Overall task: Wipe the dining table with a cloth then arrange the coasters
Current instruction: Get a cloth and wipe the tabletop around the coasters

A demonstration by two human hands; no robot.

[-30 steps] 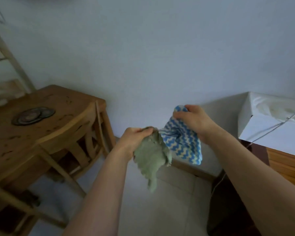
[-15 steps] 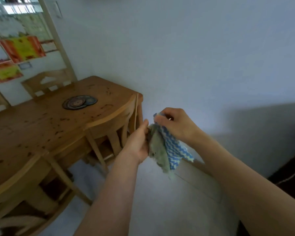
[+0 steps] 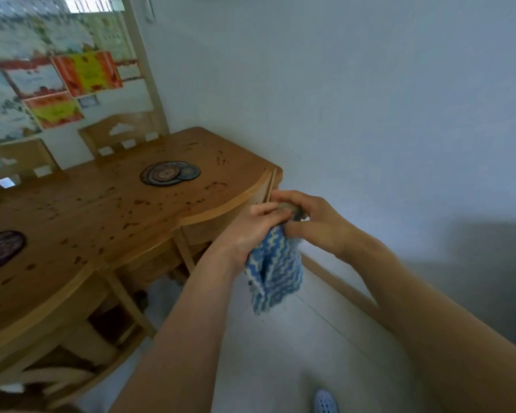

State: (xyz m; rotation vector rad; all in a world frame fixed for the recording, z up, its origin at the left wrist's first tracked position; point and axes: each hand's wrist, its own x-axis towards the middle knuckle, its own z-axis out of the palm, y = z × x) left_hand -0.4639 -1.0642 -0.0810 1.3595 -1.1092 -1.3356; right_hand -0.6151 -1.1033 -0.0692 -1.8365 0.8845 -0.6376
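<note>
Head view: the left hand (image 3: 249,231) and right hand (image 3: 315,223), almost touching, each have the grip clamped on the top edge of the blue-and-white zigzag cloth (image 3: 276,271). It hangs below them, just off the corner of the spotted wooden tabletop (image 3: 102,210), where round dark patterned coasters (image 3: 164,174) lie. Half a second ago the cloth's grey-green side showed; now mostly zigzag faces out.

Pale wooden chair (image 3: 122,135) with cut-out back, below red-and-yellow paper posters (image 3: 87,73) on white wall (image 3: 340,99). Light blue perforated rubber shoe (image 3: 325,402) on pale tiled floor (image 3: 280,353), bottom edge. Wooden skirting board (image 3: 340,284) along wall foot.
</note>
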